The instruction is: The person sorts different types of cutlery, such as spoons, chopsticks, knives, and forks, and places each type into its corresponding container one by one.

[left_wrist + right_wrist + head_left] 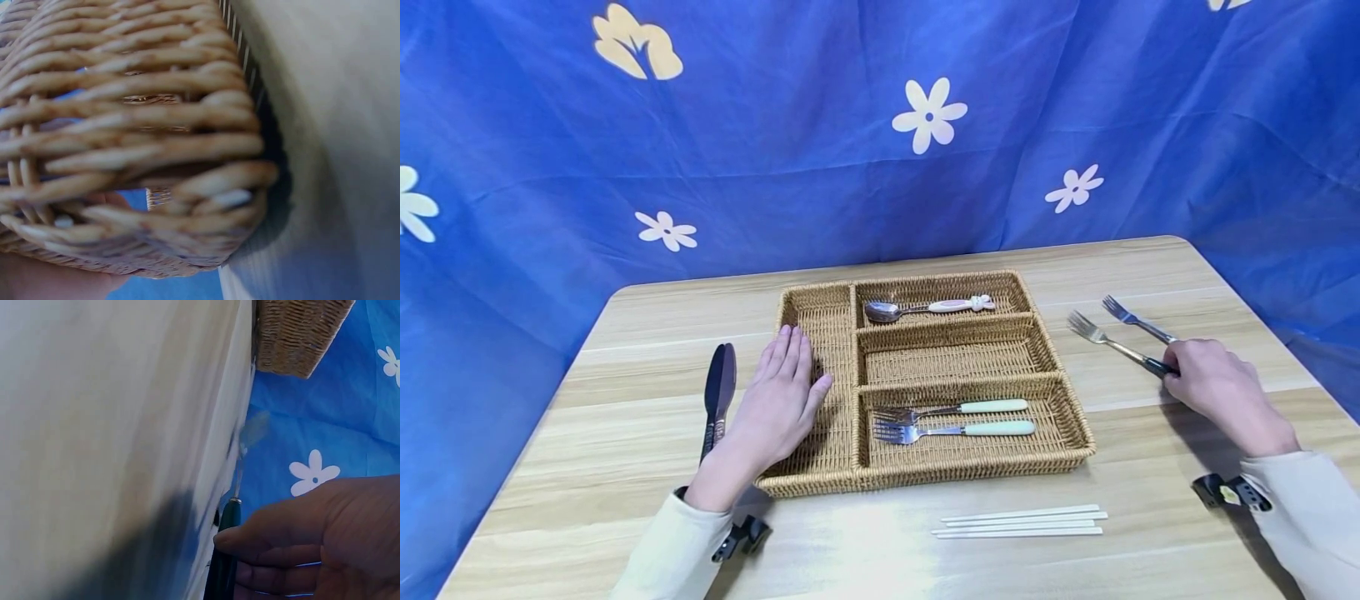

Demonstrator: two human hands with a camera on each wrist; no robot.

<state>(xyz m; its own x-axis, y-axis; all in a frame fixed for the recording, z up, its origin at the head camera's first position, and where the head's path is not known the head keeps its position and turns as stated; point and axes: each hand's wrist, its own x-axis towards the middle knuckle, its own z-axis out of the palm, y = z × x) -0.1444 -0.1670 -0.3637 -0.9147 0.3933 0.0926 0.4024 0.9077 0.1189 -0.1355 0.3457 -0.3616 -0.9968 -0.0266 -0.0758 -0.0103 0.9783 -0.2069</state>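
Observation:
My right hand [1213, 379], at the table's right side, pinches the dark green handle of a fork [224, 565]; its tines point toward the wicker cutlery tray [973, 475]. A second fork [1135, 320] lies just behind it, the end of its handle hidden by the hand. My left hand [775, 400] rests on the tray's left wall with fingers straight and thumb spread over the long left compartment. In the tray are a spoon [951, 307] with a white figured handle, in the back compartment, and two forks [996, 427] with pale green handles, in the front one.
Two dark knives [718, 383] lie left of the tray, partly behind the left forearm. Several white chopsticks [1022, 522] lie in front of the tray. A blue flowered cloth [790, 167] hangs behind the wooden table [632, 392].

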